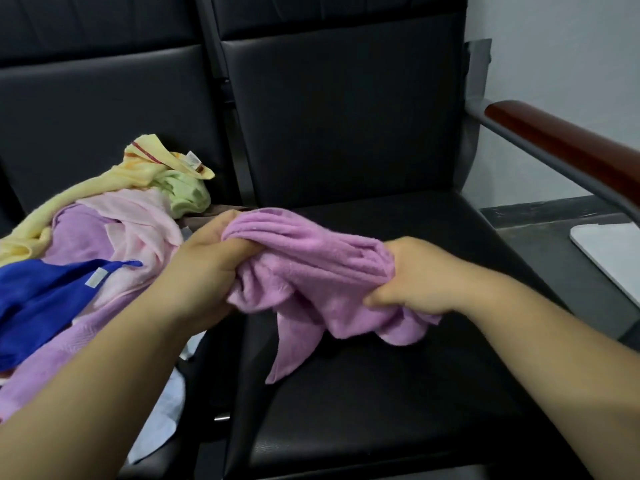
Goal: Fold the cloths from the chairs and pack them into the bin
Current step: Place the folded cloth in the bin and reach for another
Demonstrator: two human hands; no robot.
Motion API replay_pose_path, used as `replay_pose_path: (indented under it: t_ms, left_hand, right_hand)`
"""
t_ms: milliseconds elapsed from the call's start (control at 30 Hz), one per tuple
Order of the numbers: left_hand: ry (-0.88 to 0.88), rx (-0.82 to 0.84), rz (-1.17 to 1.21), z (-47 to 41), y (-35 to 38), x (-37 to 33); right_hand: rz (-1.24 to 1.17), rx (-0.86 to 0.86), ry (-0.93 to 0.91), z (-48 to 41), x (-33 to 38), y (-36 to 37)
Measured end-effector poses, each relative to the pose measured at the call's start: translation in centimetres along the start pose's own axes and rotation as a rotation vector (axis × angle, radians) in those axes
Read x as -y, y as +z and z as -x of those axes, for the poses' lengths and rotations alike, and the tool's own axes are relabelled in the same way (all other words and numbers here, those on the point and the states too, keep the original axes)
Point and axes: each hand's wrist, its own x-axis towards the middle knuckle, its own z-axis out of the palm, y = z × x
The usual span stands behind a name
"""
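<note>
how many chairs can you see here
2: the left chair under the cloth pile, the right chair below the held purple cloth. More may lie outside the frame.

Two black padded chairs (346, 116) stood side by side, their backrests rising beyond the fingers (239, 249), the right-hand seat lying beneath them. Right of the fingers ran a grey metal frame (595, 187) topped by a reddish-brown wooden armrest (571, 147). Farther right, a pale wall (554, 46) met a dark grey floor (554, 258), where the corner of a white object (613, 258) showed.

Dim soft indoor light, faint sheen on seats, slight motion blur, wide-angle edge bending
</note>
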Motion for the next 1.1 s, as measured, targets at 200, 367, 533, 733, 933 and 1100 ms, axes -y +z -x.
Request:
replay_pose_path:
  t_ms: [200,367,533,733,933,1100]
  left_hand:
    - [0.002,0.142,-0.771,0.9,0.4,-0.7]
    - [0.057,-0.002,-0.426,0.5,0.4,-0.2]
    - [0.107,0.113,-0.196,0.6,0.3,-0.5]
    - [-0.01,0.118,-0.813,0.7,0.5,-0.2]
    - [0.129,-0.019,-0.346,0.7,0.3,-0.6]
    - [0.068,0.074,-0.598,0.6,0.1,-0.5]
  right_hand:
    - [-0.593,-0.233,-0.062,-0.2,-0.1,-0.6]
    - [-0.514,0.038,-0.107,0.4,0.5,-0.8]
    - [-0.122,-0.033,0.068,0.1,0.1,-0.2]
    - [-0.741,-0.09,-0.138,0.7,1.0,-0.9]
    - [0.062,0.06,0.107,0.1,0.1,-0.2]
    - [-0.544,-0.231,0.036,0.0,0.0,-0.6]
